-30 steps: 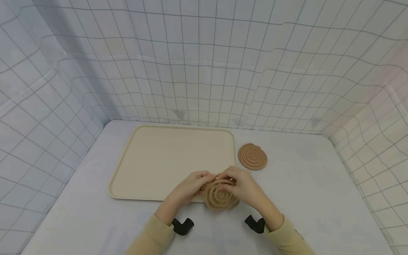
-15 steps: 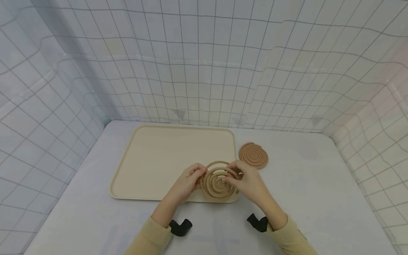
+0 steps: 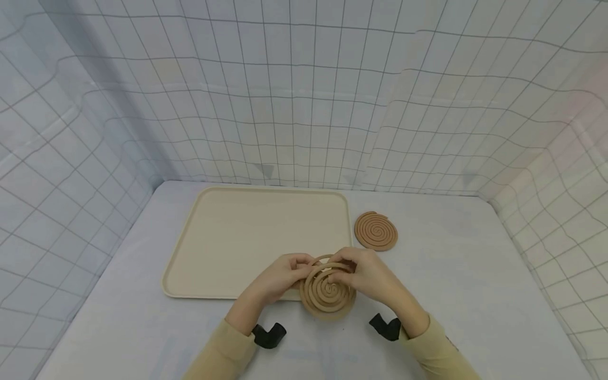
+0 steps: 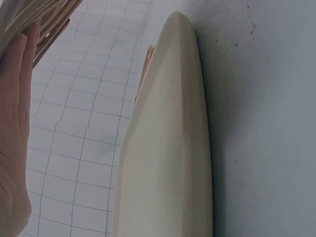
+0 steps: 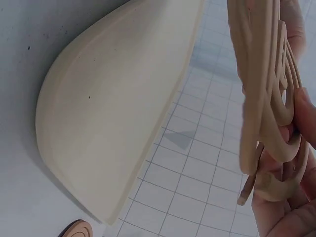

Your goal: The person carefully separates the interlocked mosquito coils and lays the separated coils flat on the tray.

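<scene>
Both hands hold a tan spiral mosquito coil (image 3: 328,305) up over the front right corner of a cream tray (image 3: 266,216). Its turns stand apart in layers in the right wrist view, with strands (image 5: 254,94) spread at different depths, as if two coils were nested. At the coil's upper left edge, the left hand (image 3: 284,275) pinches it between thumb and fingers. From the right, the right hand (image 3: 370,274) grips the turns, its thumb near the spiral's middle. The left wrist view shows only the coil's edge (image 4: 47,22) beyond the left fingers.
A second, browner mosquito coil (image 3: 376,231) lies flat on the white table (image 3: 456,274), just right of the tray. Black wrist-worn pieces (image 3: 268,335) stick out by both sleeves. White grid-lined sheets (image 3: 304,105) enclose the table at the back and sides.
The held coil rose a little and then came down again, its face turned toward the head camera. Both hands moved with it and kept their grip. The coil on the table stayed put.
</scene>
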{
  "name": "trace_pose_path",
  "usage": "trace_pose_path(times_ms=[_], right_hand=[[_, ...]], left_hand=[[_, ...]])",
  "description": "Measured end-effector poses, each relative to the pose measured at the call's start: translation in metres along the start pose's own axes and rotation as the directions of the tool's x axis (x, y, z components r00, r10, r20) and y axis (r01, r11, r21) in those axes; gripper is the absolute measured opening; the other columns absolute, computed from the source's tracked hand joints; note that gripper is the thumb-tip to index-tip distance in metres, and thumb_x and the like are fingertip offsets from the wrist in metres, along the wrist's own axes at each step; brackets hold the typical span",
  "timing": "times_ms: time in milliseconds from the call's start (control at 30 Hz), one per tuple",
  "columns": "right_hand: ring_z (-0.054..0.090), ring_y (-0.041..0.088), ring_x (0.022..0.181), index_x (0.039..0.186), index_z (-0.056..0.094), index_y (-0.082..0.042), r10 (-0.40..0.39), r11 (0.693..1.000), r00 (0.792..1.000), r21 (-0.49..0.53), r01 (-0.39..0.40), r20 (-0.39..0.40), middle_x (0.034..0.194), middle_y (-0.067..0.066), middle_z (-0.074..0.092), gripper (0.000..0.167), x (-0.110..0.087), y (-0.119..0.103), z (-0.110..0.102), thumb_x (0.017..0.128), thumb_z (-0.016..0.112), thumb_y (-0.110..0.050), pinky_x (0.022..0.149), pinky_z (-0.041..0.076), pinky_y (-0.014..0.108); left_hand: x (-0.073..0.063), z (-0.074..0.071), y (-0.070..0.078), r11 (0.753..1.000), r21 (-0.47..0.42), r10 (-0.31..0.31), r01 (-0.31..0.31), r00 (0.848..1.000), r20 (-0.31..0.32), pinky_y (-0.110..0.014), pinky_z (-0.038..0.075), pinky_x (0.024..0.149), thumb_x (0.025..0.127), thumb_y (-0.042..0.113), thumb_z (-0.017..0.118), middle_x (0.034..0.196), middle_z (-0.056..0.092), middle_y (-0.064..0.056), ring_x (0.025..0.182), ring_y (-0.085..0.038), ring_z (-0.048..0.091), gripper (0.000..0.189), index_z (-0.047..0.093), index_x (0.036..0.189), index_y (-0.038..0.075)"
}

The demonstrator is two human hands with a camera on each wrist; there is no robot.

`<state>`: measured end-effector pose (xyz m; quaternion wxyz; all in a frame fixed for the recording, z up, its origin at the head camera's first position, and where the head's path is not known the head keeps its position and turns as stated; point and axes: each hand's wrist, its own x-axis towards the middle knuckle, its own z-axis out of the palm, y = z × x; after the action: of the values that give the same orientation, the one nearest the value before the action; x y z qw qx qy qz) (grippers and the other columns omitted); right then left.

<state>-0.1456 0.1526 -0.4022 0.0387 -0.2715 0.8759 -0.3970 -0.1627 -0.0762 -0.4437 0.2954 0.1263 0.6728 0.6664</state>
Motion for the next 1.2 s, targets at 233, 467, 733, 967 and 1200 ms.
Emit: trace_pose_path(times_ms=[233, 467, 733, 967, 1200], right_hand=[[0.058, 0.006, 0.077, 0.095, 0.07, -0.019, 0.13, 0.99, 0.991, 0.064, -0.128, -0.023, 0.084, -0.007, 0.062, 0.019, -0.007, 0.008, -0.005, 0.081, 0.08, -0.026, 0.069, 0.052, 0.023], [0.052, 0.004, 0.073, 0.085, 0.067, -0.02, 0.043, 0.999, 0.999, -0.015, -0.043, -0.01, 0.075, -0.011, 0.054, 0.012, -0.005, 0.006, -0.01, 0.083, 0.078, -0.02, 0.072, 0.052, 0.023], [0.045, 0.001, 0.067, 0.089, 0.068, -0.016, -0.046, 0.996, 0.989, -0.069, 0.056, 0.138, 0.073, -0.011, 0.052, 0.009, 0.001, -0.004, -0.011, 0.086, 0.076, -0.018, 0.056, 0.042, 0.018], [0.048, 0.003, 0.069, 0.091, 0.067, -0.016, -0.001, 1.0, 0.995, -0.023, 0.003, 0.103, 0.075, -0.009, 0.056, 0.013, 0.002, -0.001, -0.01, 0.086, 0.077, -0.023, 0.062, 0.046, 0.02], [0.056, 0.003, 0.075, 0.089, 0.064, -0.014, 0.057, 0.998, 0.989, 0.027, -0.061, 0.137, 0.081, -0.007, 0.062, 0.017, -0.002, 0.003, -0.015, 0.083, 0.079, -0.021, 0.067, 0.051, 0.021]], left_hand=[[-0.005, -0.005, -0.003, 0.997, -0.031, 0.065, -0.068, 0.994, -0.091, -0.019, 0.054, 0.075, 0.102, 0.018, 0.053, 0.103, 0.07, 0.0, 0.088, -0.004, 0.065, 0.031, 0.057, 0.119, -0.008], [-0.007, -0.002, 0.0, 0.995, -0.074, 0.058, -0.062, 0.997, -0.054, -0.018, 0.054, 0.075, 0.102, 0.02, 0.054, 0.102, 0.066, 0.002, 0.088, -0.005, 0.063, 0.033, 0.055, 0.119, -0.008], [-0.002, 0.001, -0.002, 0.998, 0.046, -0.037, 0.036, 0.999, 0.035, -0.02, 0.053, 0.068, 0.095, 0.017, 0.065, 0.079, 0.065, 0.006, 0.071, -0.005, 0.059, 0.031, 0.064, 0.117, -0.005], [-0.002, 0.003, -0.002, 0.997, 0.08, -0.018, 0.02, 1.0, -0.025, -0.02, 0.052, 0.061, 0.091, 0.015, 0.07, 0.069, 0.06, 0.005, 0.062, -0.006, 0.054, 0.027, 0.066, 0.108, -0.005], [-0.002, 0.003, -0.006, 1.0, 0.017, -0.01, 0.011, 0.998, -0.066, -0.021, 0.055, 0.07, 0.091, 0.016, 0.071, 0.088, 0.067, 0.003, 0.077, -0.006, 0.061, 0.036, 0.064, 0.119, -0.006]])
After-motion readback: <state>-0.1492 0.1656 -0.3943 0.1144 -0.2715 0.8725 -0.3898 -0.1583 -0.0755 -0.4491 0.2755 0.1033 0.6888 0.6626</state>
